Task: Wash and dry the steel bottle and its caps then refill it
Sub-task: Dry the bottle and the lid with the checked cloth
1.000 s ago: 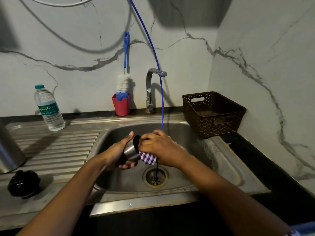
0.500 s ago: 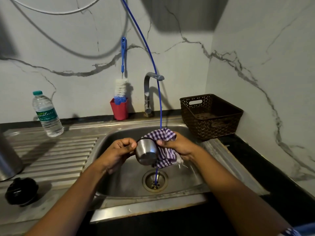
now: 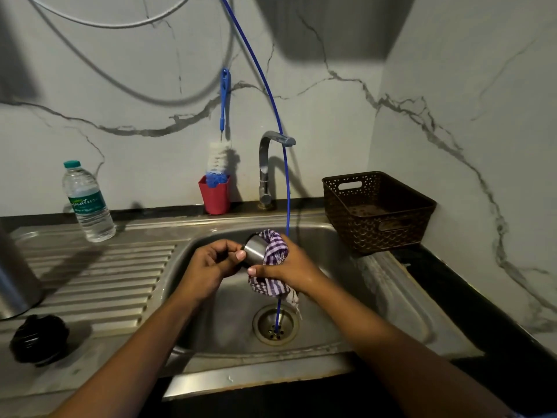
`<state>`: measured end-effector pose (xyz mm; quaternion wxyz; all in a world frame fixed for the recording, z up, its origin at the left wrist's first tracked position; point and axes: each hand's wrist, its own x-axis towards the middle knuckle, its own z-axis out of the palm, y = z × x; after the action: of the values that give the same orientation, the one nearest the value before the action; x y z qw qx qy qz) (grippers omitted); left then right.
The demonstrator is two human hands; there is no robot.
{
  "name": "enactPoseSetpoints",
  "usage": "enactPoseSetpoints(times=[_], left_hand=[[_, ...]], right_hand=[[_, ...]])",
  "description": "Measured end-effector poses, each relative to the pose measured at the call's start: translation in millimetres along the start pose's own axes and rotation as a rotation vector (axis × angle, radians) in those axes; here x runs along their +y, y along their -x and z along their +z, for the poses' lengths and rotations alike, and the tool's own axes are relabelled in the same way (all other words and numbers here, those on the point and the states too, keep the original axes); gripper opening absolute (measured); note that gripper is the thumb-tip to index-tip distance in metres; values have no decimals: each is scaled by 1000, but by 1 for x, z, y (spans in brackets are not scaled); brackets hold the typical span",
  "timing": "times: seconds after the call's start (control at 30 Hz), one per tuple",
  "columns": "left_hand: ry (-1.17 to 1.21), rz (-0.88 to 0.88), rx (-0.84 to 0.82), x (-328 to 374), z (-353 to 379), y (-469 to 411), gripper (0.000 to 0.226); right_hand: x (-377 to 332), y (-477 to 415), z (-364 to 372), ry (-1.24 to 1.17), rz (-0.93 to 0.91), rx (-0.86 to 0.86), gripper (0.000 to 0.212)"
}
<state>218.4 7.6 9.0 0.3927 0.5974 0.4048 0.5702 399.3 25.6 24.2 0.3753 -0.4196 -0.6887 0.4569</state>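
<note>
Fingers (image 3: 223, 247) of my left hand (image 3: 208, 268) are curled on the near side of the steel cup cap (image 3: 256, 251), with the thumb pressed flat to its wall. My right hand (image 3: 297, 267) is clamped round the checked cloth (image 3: 272, 257), which wraps the cap's far side and hangs in a loose tail toward the drain (image 3: 275, 325). I hold the cap tilted over the basin of the sink (image 3: 346, 297), just in front of the thin blue tube (image 3: 287, 188) that drops past the tap (image 3: 268, 167).

A second ago my right hand covered the cap's mouth and only a corner of cloth showed beneath it. Half a second ago the cloth had come out and hung behind the cap, whose steel side faced me. Now the cloth is folded against the outer wall. I take that to mean the inside has been wiped and I have moved on to the outside, so this cap looks close to dry.

Much of the task seems left. The black cap (image 3: 39, 339) lies on the draining board at my left, untouched by either hand, and the steel bottle (image 3: 15, 267) stands at the frame's left edge, mostly cut off. The plastic water bottle (image 3: 87, 203) stands behind them near the wall, its cap on. I guess it is there for the refill, which can only follow once the bottle and both caps are dry.
</note>
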Motion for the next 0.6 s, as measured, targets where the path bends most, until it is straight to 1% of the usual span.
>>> enactPoseSetpoints(times=[0.03, 0.07, 0.13, 0.17, 0.2, 0.23, 0.27, 0.3, 0.33, 0.37, 0.4, 0.43, 0.47, 0.5, 0.53, 0.6], left_hand=[[-11, 3, -11, -2, 1, 0, 9], [-14, -7, -15, -1, 3, 0, 8], [-14, -40, 3, -1, 5, 1, 10], [-6, -48, 9, -3, 5, 1, 11], [8, -54, 13, -3, 5, 1, 12], [16, -54, 8, -3, 3, 1, 11], [34, -48, -5, -3, 1, 3, 8], [32, -29, -17, -4, -2, 4, 12], [29, -13, -36, -3, -3, 5, 20], [18, -2, -36, -2, -2, 5, 20], [40, 13, -41, 0, 0, 5, 9], [26, 38, -43, 1, 0, 5, 7], [21, 59, -46, 2, 1, 4, 14], [4, 51, -58, 3, 1, 3, 12], [9, 45, -79, 7, 2, 5, 1], [24, 27, -92, 4, -1, 4, 28]], right_hand=[[3, 1, -1, 97, -26, 9, 82], [5, 2, 0, 298, -118, 48, 85], [7, 5, 8, 761, -364, 141, 90], [8, 6, 14, 928, -497, 212, 91], [9, 5, 20, 1017, -580, 267, 91], [7, 6, 23, 1043, -589, 289, 90], [7, 4, 24, 964, -519, 275, 90], [5, 3, 21, 797, -387, 238, 90], [0, 3, 16, 487, -193, 125, 87], [-4, 4, 9, 80, -24, -8, 80], [0, 2, 3, -266, 70, -99, 69], [2, 2, -1, -461, 106, -129, 55], [3, 2, -5, -482, 96, -113, 49], [2, 3, -6, -409, 67, -76, 50], [3, 4, -6, -276, 25, -27, 57], [-1, 7, -6, 26, -68, 65, 71]])
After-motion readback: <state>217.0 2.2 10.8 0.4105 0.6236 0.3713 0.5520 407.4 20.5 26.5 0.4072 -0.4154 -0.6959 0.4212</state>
